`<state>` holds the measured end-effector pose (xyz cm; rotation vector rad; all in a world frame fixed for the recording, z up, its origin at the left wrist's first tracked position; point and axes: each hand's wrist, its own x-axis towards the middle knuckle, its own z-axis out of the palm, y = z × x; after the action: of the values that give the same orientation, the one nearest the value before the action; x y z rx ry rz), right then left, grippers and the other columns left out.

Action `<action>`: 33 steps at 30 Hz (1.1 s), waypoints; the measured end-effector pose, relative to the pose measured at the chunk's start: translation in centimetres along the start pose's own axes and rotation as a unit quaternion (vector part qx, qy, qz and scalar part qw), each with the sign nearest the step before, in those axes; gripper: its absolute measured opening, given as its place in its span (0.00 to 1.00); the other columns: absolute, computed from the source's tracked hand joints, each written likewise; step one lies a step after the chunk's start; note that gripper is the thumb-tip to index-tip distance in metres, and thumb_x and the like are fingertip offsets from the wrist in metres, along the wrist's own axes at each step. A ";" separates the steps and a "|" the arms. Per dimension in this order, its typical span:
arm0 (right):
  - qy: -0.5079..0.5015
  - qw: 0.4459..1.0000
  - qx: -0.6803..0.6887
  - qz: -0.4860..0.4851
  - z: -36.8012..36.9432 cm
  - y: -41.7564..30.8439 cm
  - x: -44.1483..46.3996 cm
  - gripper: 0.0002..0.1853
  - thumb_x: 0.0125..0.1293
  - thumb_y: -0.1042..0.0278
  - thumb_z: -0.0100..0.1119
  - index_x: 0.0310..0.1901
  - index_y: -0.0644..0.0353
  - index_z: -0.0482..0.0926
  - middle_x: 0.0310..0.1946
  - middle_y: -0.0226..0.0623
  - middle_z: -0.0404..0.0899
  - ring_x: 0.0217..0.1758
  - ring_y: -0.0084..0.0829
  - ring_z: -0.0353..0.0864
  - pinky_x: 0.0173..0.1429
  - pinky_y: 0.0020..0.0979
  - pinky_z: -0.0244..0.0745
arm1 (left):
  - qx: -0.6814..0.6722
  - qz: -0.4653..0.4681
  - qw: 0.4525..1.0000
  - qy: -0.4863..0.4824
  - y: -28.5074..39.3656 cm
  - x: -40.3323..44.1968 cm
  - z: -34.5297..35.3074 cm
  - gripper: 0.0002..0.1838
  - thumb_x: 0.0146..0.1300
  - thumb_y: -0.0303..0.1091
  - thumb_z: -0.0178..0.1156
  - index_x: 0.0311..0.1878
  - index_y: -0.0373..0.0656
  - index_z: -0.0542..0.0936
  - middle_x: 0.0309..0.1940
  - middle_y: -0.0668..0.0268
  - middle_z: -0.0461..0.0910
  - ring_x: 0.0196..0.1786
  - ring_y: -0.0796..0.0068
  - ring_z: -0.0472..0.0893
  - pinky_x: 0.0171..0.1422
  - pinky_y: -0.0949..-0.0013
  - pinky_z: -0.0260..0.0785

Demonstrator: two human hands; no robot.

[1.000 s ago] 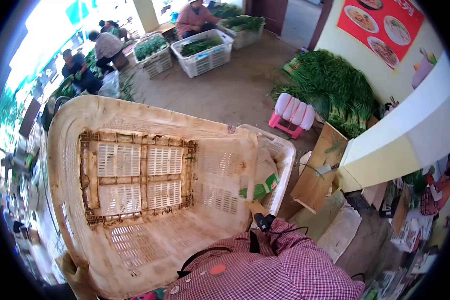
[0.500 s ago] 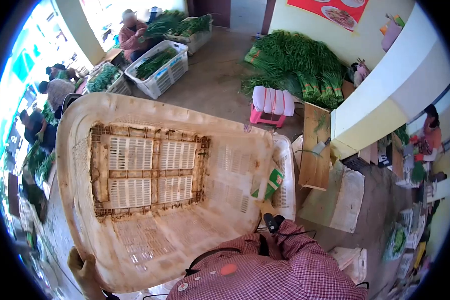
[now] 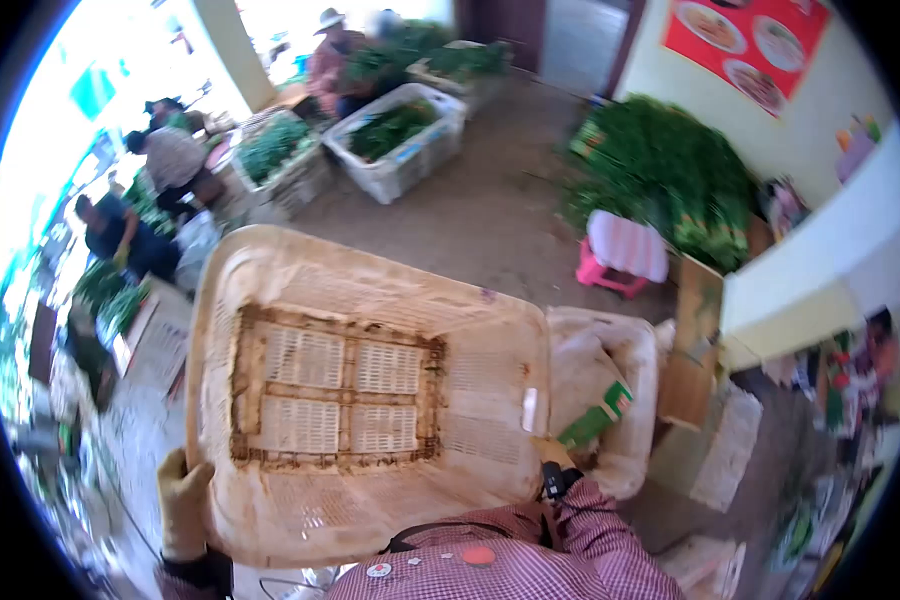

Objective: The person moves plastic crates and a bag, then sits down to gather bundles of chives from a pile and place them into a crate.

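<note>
A big dirty white plastic crate [image 3: 300, 525] fills the middle of the head view, tilted so its brown-stained lattice base faces me. My left hand [image 3: 182, 505], in a yellowish glove, grips the crate's rim at the lower left. At the opposite end my right hand [image 3: 553, 453], also gloved, holds the crate's right side; its fingers are partly hidden behind the wall. Just beyond that hand stands a second white crate [image 3: 647, 400] with a green packet [image 3: 595, 420] and some pale sheeting inside.
A pink stool [image 3: 610, 275] with a striped cushion stands ahead, near a large heap of green vegetables [image 3: 660, 170]. A wooden board [image 3: 692, 350] lies right. Crates of greens, including a white crate [image 3: 395, 180], and seated people [image 3: 175, 165] are at the left.
My view has swung left, so the surroundings sit further right and lower. The held crate has shifted away from the second crate, which now shows more of its inside.
</note>
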<state>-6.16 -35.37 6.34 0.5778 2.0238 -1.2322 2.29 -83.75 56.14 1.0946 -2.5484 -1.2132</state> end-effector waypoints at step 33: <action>0.127 0.970 0.169 -0.120 5.2 4.8 -5.7 0.28 0.63 0.48 0.64 0.48 0.71 0.83 0.39 0.55 0.87 0.46 0.47 0.87 0.49 0.42 0.80 | -0.136 0.133 0.982 -0.015 -8.8 -3.1 -3.4 0.08 0.59 0.27 0.66 0.32 0.40 0.75 0.26 0.78 0.70 0.29 0.87 0.65 0.34 0.77 0.58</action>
<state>2.58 -37.95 6.19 0.6965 2.1554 -1.7461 10.79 -87.55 52.76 0.6583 -2.3603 -1.4524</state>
